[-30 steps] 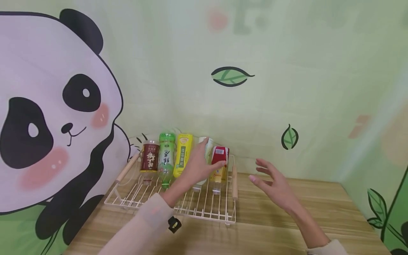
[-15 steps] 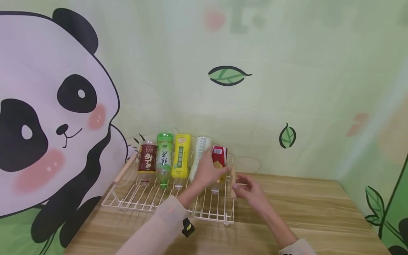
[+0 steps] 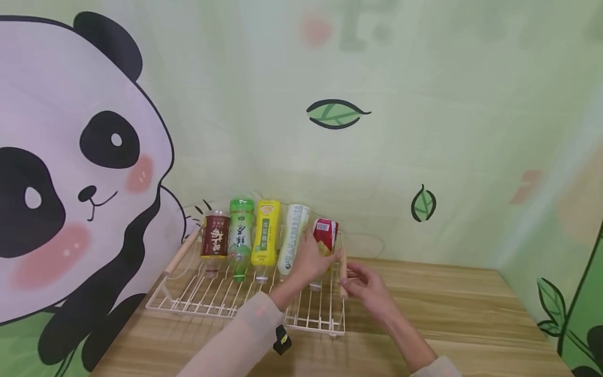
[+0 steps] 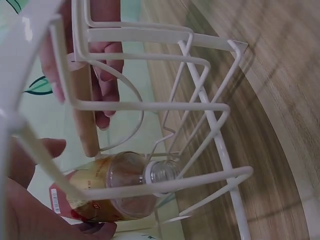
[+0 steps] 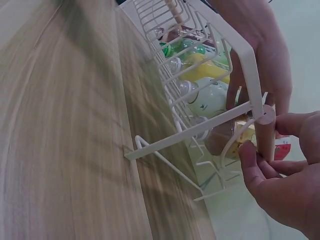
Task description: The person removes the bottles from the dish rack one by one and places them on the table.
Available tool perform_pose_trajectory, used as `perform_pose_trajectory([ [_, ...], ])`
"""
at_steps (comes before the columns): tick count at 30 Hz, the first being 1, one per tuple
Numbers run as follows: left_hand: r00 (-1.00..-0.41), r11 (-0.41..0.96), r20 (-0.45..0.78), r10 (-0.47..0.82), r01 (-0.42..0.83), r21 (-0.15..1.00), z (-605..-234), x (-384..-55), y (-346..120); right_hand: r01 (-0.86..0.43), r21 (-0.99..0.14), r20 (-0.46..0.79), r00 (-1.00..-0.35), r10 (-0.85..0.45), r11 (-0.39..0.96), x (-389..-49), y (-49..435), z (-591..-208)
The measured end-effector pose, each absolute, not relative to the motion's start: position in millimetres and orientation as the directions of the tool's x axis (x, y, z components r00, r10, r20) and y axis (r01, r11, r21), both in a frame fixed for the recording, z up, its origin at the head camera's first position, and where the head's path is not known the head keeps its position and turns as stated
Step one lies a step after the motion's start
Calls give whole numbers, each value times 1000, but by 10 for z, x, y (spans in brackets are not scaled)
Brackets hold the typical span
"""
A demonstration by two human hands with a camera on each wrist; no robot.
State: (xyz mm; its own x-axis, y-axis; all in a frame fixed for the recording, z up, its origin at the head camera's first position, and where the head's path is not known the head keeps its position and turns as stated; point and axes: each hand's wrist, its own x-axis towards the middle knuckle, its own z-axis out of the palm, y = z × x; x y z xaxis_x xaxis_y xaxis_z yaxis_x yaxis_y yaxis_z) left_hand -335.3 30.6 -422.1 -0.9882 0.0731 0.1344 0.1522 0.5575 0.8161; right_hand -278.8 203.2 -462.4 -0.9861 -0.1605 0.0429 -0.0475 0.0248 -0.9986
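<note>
In the head view, a white wire rack (image 5: 190, 132) with wooden handles carries a row of drink bottles, tilted with their necks low toward me. My left hand (image 3: 311, 256) holds the rightmost one, a bottle with a red and yellow label (image 4: 97, 192). The left wrist view has the thumb and fingers on either side of its base end. At the rack's right side, my right hand (image 3: 369, 288) pinches the wooden handle (image 5: 265, 137) between thumb and fingers. Left of the held bottle leans a white bottle (image 3: 294, 230), partly behind my left hand.
Farther left on the rack lie a yellow bottle (image 3: 266, 235), a green tea bottle (image 3: 241, 230) and a dark red bottle (image 3: 215, 234). The wooden table (image 3: 447, 309) runs back to a pale green panda backdrop (image 3: 377, 157). A second wooden handle (image 3: 181, 254) is at the rack's left.
My left hand has moved right from the white bottle to the red and yellow one, which now tilts slightly. My right hand has come in leftward and taken hold of the rack's handle.
</note>
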Motion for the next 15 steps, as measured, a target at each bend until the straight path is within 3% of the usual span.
perform_pose_trajectory([
  [15, -979, 728, 157, 131, 202, 655, -4320, -3365, 354, -64, -986, 43, -990, -136, 156, -2785, 2015, -4499],
])
